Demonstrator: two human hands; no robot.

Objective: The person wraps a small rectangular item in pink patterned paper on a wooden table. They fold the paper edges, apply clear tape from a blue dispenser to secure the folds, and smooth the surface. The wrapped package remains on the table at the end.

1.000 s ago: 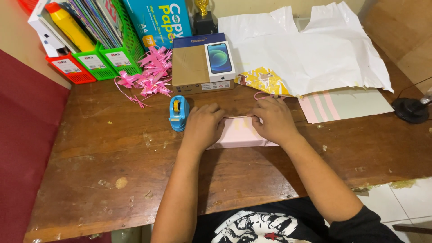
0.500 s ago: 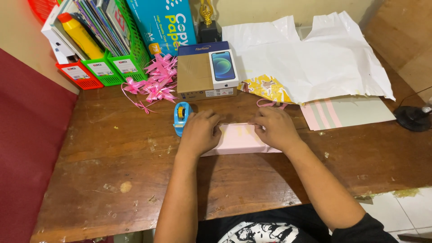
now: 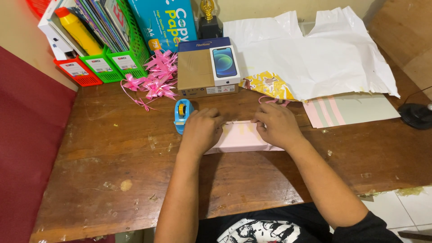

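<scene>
Both my hands pressing down on a pink-wrapped parcel at the middle of the wooden desk.

My left hand (image 3: 201, 131) lies flat, fingers together, on the pink parcel's (image 3: 240, 137) left end, just right of the blue tape dispenser (image 3: 181, 114); my right hand (image 3: 275, 126) pinches the far edge fold on the right. I judge I'm creasing the wrap closed; next the fold needs holding firm while tape goes on.

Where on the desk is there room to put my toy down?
Bare wood lies left of the left hand, below the pink ribbon bows and the blue tape dispenser. More lies right of the right hand, below the striped paper. The back, around the cardboard box and white plastic sheet, is crowded.
</scene>
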